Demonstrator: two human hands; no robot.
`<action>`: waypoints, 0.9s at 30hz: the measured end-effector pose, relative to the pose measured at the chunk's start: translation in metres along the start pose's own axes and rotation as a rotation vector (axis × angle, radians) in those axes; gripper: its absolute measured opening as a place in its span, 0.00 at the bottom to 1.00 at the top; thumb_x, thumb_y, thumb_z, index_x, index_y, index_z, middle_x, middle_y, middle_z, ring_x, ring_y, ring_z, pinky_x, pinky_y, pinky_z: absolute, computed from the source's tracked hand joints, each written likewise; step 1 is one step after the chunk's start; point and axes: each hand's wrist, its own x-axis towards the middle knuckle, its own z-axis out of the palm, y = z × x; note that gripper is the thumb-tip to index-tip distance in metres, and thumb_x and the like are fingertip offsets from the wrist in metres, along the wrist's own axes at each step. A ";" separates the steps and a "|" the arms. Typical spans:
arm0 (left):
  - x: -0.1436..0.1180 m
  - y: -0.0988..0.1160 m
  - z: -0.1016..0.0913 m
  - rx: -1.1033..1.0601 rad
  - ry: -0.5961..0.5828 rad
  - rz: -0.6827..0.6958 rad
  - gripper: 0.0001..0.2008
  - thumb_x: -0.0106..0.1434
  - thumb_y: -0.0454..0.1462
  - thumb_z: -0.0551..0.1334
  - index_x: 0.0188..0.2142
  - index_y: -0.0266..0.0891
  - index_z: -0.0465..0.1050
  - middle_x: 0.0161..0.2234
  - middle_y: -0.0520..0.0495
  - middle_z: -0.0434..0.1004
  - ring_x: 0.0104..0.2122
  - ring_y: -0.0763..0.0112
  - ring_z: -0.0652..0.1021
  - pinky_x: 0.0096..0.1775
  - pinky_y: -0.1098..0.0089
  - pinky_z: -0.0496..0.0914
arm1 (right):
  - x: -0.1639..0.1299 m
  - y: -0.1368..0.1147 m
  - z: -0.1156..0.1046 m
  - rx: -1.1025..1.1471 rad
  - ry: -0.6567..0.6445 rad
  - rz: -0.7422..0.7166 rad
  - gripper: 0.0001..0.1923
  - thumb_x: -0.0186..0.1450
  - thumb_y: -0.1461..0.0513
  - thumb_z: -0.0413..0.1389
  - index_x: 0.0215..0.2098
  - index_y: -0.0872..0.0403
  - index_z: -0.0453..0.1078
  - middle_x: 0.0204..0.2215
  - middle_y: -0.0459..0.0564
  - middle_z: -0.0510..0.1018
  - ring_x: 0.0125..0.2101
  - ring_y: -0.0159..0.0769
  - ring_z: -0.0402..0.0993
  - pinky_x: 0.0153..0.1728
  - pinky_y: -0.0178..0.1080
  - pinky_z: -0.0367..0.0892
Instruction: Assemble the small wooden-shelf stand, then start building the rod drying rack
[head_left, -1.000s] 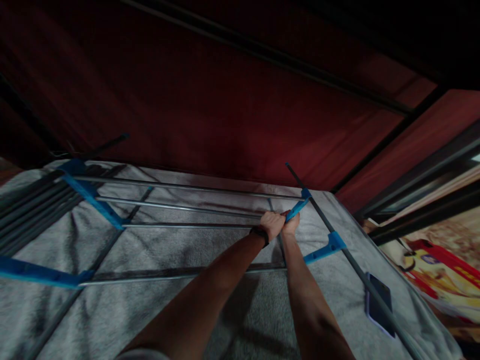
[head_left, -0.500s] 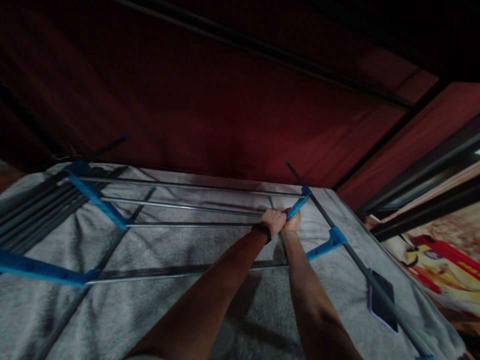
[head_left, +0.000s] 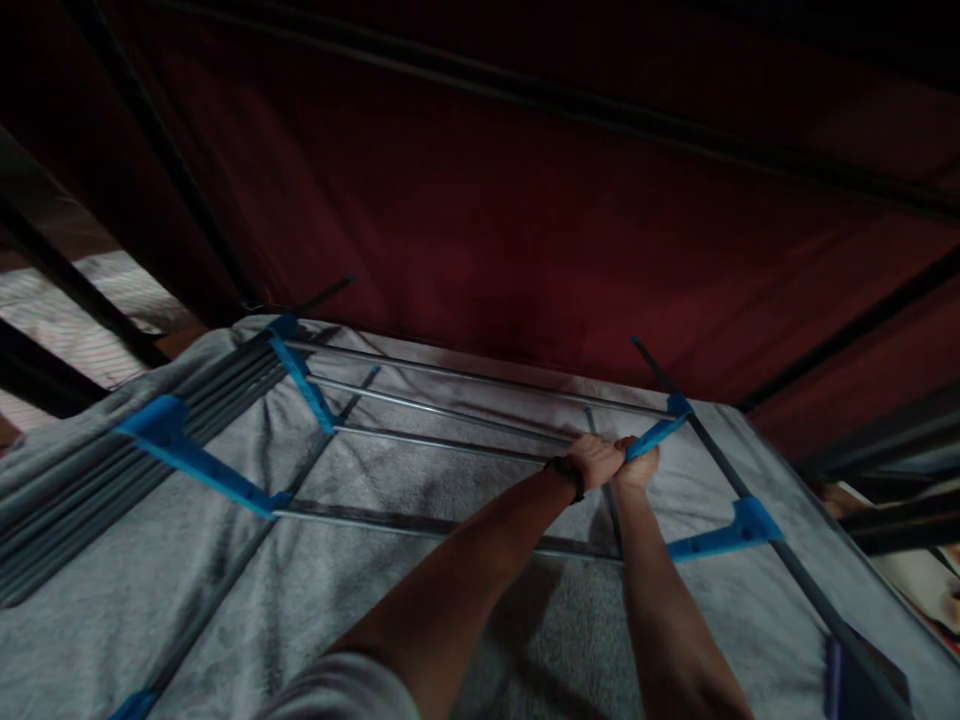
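Observation:
A rack frame of grey metal tubes (head_left: 480,378) and blue plastic brackets lies on a grey blanket. My left hand (head_left: 596,460), with a black band at the wrist, is closed around the end of a thin tube where it meets a blue bracket (head_left: 654,438) on the right. Against that same bracket is my right hand (head_left: 639,468), its fingers wrapped round it from the far side. Both hands touch or nearly touch, and they hide the joint between tube and bracket. Nearer me on the right is another blue bracket (head_left: 731,535), on a thicker grey pole (head_left: 720,450).
Several loose grey tubes (head_left: 172,425) lie bunched at the left, partly under a blue bracket (head_left: 195,455). A phone (head_left: 862,675) rests by the pole at lower right. Behind the blanket (head_left: 360,640) hangs a dark red curtain (head_left: 480,230) with dark bars.
The view has turned left, so the rack and hands sit further right in the picture and more tubes show at left. Both hands stay at the same bracket.

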 end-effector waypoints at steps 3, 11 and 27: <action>-0.013 -0.005 -0.006 0.039 0.061 0.056 0.15 0.70 0.37 0.52 0.52 0.33 0.69 0.42 0.37 0.79 0.41 0.59 0.79 0.43 0.61 0.69 | 0.002 0.003 -0.002 0.014 0.026 0.015 0.17 0.61 0.56 0.45 0.16 0.51 0.53 0.11 0.41 0.61 0.13 0.28 0.60 0.15 0.33 0.58; -0.154 -0.100 -0.070 0.194 0.219 -0.218 0.24 0.70 0.51 0.49 0.43 0.37 0.75 0.42 0.38 0.78 0.42 0.61 0.77 0.49 0.61 0.62 | 0.002 0.006 -0.006 0.038 0.018 -0.011 0.17 0.60 0.57 0.45 0.15 0.51 0.51 0.11 0.42 0.60 0.13 0.29 0.62 0.15 0.33 0.60; -0.268 -0.197 -0.111 0.392 0.169 -0.669 0.25 0.71 0.46 0.46 0.34 0.35 0.78 0.28 0.38 0.79 0.33 0.58 0.79 0.40 0.60 0.63 | 0.005 0.008 -0.006 -0.024 0.067 -0.021 0.15 0.57 0.56 0.44 0.14 0.50 0.51 0.12 0.44 0.59 0.16 0.34 0.62 0.16 0.37 0.60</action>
